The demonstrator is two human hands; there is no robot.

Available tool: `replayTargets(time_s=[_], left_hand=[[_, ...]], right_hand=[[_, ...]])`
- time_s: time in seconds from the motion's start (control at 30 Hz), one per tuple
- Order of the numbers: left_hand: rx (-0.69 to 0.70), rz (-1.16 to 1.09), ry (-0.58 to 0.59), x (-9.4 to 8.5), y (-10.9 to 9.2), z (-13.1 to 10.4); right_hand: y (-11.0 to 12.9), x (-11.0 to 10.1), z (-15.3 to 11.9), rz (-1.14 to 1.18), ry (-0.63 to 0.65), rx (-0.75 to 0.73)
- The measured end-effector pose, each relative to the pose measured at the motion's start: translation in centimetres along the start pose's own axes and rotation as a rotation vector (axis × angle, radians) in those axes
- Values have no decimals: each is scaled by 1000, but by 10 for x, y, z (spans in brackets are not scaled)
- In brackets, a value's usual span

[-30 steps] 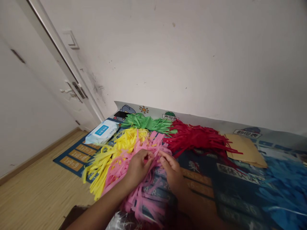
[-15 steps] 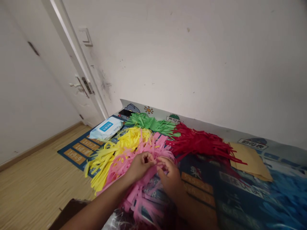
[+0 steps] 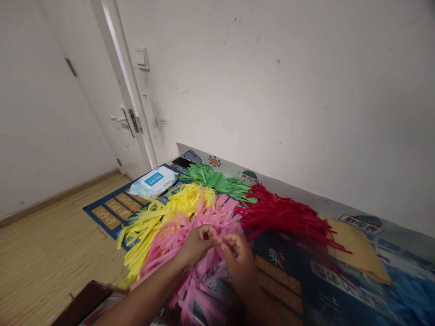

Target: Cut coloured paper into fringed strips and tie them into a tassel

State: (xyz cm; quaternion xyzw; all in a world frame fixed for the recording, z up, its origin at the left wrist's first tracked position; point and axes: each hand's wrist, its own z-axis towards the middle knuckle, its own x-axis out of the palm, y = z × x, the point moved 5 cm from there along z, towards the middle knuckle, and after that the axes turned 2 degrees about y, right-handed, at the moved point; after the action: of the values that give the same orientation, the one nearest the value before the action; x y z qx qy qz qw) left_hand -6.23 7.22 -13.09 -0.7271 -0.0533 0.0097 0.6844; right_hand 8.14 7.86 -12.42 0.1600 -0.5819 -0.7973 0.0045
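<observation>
**Both hands pinched close over the pink strips, loose bundles crowding round**

Head view: the left hand (image 3: 197,244) and right hand (image 3: 240,260) meet fingertip to fingertip above the pink strips (image 3: 170,235). Each is narrowed, thumb toward forefinger, seemingly on a thin pink strand; its exact shape is too small to tell. The pink strips lie beneath the hands and forearms, spread on the printed sheet (image 3: 288,253), overlapping the yellow strips (image 3: 190,197) to the left. Beyond are the green strips (image 3: 217,179), with the red strips (image 3: 282,210) to the right, touching their end. A wipes pack (image 3: 156,181) sits beside the yellow, while a paper envelope (image 3: 358,251) lies partly under the red tips.

The likeliest trouble is a slip: with so fine a hold, the strand could slide out of the fingertips, or tear if the hands pulled apart sharply. Yellow ends might snag and come along with the pink, as the two overlap. The left forearm, low over the bundle, could drag loose strips toward the box (image 3: 84,301) at the near edge.
</observation>
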Motion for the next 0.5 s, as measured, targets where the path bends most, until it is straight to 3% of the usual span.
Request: replayTargets(time_s=[0.23, 0.5], left_hand=[[-12, -36, -51, 6, -2, -8], [-11, 65, -69, 3, -2, -13]], right_hand=[[-6, 5, -2, 40, 32, 26], [7, -5, -3, -27, -19, -6]])
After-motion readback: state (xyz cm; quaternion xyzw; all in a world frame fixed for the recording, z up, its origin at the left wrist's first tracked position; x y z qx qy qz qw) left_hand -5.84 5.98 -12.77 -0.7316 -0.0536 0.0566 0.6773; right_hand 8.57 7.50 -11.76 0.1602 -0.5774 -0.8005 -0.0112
